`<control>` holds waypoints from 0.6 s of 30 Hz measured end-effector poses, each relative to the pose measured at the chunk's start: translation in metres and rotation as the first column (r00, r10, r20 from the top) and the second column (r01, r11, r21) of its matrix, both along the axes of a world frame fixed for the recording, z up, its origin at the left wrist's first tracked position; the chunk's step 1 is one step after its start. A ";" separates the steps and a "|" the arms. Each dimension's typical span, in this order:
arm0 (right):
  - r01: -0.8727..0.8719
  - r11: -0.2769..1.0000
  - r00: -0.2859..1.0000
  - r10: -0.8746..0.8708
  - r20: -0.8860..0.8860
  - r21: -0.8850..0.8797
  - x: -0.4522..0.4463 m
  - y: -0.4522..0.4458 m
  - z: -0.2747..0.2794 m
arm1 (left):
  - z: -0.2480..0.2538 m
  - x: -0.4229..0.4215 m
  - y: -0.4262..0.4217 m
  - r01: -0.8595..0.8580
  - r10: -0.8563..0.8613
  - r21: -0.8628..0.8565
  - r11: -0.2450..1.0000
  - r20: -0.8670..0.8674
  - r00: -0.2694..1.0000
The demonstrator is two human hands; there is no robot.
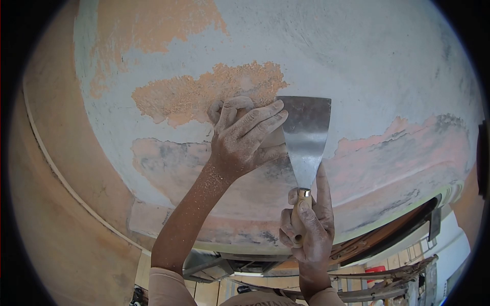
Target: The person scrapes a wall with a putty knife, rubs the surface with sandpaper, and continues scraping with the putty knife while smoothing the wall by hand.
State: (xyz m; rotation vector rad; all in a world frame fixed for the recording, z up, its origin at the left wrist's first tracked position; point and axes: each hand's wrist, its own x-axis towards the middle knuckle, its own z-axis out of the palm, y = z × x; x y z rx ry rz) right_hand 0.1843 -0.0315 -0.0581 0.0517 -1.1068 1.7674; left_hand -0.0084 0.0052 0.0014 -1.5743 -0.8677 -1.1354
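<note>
My right hand [312, 232] is wrapped around the light wooden handle [300, 219] of a wide putty knife [308, 125]. Its metal blade points upward, flat side towards me. My left hand [245, 127], coated in pale dust, is beside the blade. Two fingers stretch out with their tips at the blade's upper left edge, the thumb reaches towards its lower side, and the other fingers are bent. Behind both hands is a large pale grey surface [357, 66], where a rough orange-tan patch [178, 97] with flaky edges shows just above my left hand.
Lower down, a pinkish, dark-smudged band [398, 153] crosses the surface. Another orange patch [153, 23] lies at upper left. A tan wall [61, 204] stands at left. Below are a dark curved opening [393, 229], a worn wooden frame [398, 283] and a red object [376, 273].
</note>
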 end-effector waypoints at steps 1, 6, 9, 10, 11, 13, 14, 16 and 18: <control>-0.014 1.000 1.000 0.014 -0.012 -0.006 0.000 -0.002 0.002 | 0.001 0.000 -0.001 -0.005 0.005 0.008 1.000 0.012 1.000; -0.006 1.000 1.000 0.006 0.023 0.014 0.002 0.004 -0.002 | -0.001 -0.002 0.001 -0.011 0.011 -0.003 1.000 -0.010 1.000; 0.011 1.000 0.999 -0.012 0.036 0.010 0.002 0.005 0.003 | -0.002 0.001 -0.003 -0.037 0.037 -0.031 0.999 -0.003 0.999; 0.018 1.000 0.999 -0.018 0.029 0.009 0.004 0.004 -0.001 | -0.001 0.002 -0.003 -0.047 0.046 -0.045 0.998 -0.013 0.999; 0.023 1.000 1.000 -0.024 0.020 0.010 0.004 0.004 -0.003 | 0.000 0.002 -0.003 -0.064 0.062 -0.031 0.997 -0.041 0.997; 0.010 0.998 1.000 -0.008 -0.030 0.054 0.000 0.011 -0.001 | 0.000 0.003 -0.001 -0.099 0.099 -0.001 0.995 -0.090 0.991; 0.005 0.998 0.999 -0.001 -0.054 0.070 -0.003 0.012 0.001 | 0.001 0.003 0.001 -0.095 0.095 0.005 0.996 -0.058 0.994; 0.013 0.999 0.999 -0.011 -0.030 0.044 -0.007 0.009 0.007 | 0.004 0.002 0.005 -0.082 0.082 0.019 0.996 0.006 0.997; 0.009 0.999 1.000 -0.009 -0.023 0.036 -0.006 0.010 0.005 | 0.001 0.003 0.000 -0.119 0.119 -0.001 0.993 -0.037 0.992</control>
